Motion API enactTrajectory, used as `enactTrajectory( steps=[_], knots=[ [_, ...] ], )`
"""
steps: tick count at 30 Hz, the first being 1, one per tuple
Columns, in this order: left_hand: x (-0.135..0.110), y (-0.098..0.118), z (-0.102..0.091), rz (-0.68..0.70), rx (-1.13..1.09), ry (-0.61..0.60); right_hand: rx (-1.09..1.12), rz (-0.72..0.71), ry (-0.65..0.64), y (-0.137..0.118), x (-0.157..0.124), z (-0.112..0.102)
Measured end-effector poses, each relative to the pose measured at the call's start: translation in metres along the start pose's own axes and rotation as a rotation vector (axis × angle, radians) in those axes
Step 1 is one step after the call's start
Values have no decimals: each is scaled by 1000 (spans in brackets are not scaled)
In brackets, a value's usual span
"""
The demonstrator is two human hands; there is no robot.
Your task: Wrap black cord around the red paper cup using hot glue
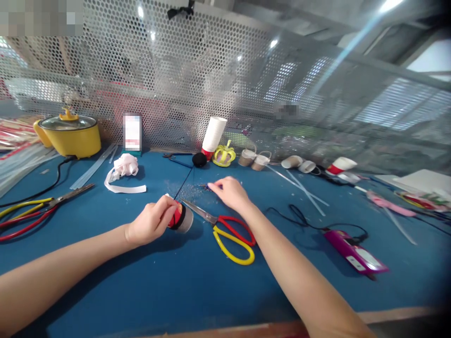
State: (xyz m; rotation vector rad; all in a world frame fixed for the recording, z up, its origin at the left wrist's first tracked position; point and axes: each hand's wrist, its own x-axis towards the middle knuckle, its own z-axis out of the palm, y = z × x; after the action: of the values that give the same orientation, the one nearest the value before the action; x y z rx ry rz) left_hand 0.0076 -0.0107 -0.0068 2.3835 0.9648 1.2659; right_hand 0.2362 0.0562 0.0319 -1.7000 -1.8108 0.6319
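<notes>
My left hand (152,221) is closed round a small red and white paper cup (173,217), tilted on its side above the table. Black yarn is wound about the cup, and a taut strand (183,183) runs up from it to a black yarn ball (199,160). My right hand (230,193) is pinched on a small tool with a dark blue end (210,186); its kind is mostly hidden by the fingers. Between my hands lie scissors (225,230) with one red and one yellow handle, blades pointing toward the cup.
Large shears (52,204) lie at left, near a yellow electric pot (75,138) and a white ribbon roll (125,165). Pliers (179,158), stacked paper cups (214,131) and a yellow crown-like piece (224,155) stand at the back. A purple power strip (355,253) with a cord is at right.
</notes>
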Motion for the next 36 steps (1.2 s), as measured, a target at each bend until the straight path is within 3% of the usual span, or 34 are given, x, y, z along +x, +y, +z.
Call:
enactTrajectory(
  steps=[2,4,6,10,15,19,29,36],
  knots=[
    [0,-1,0,32,-2,-8,81,-48,-144,-22,-8,15],
    [-1,-1,0,58,-6,-30,386,-78,-449,-41,-16,33],
    [-1,-1,0,69,-10,-56,633,-87,-515,-53,-23,47],
    [0,0,0,24,-71,-35,807,-57,-364,-56,-29,48],
    [3,1,2,-246,-205,21,781,-88,-221,-49,-27,30],
    [2,2,3,-324,-287,13,697,-129,-181,-48,-27,29],
    [-2,5,1,-214,-364,-12,537,-172,-156,-46,-28,36],
    [-5,4,-2,-84,-270,22,505,-154,-217,-47,-32,39]
  ],
)
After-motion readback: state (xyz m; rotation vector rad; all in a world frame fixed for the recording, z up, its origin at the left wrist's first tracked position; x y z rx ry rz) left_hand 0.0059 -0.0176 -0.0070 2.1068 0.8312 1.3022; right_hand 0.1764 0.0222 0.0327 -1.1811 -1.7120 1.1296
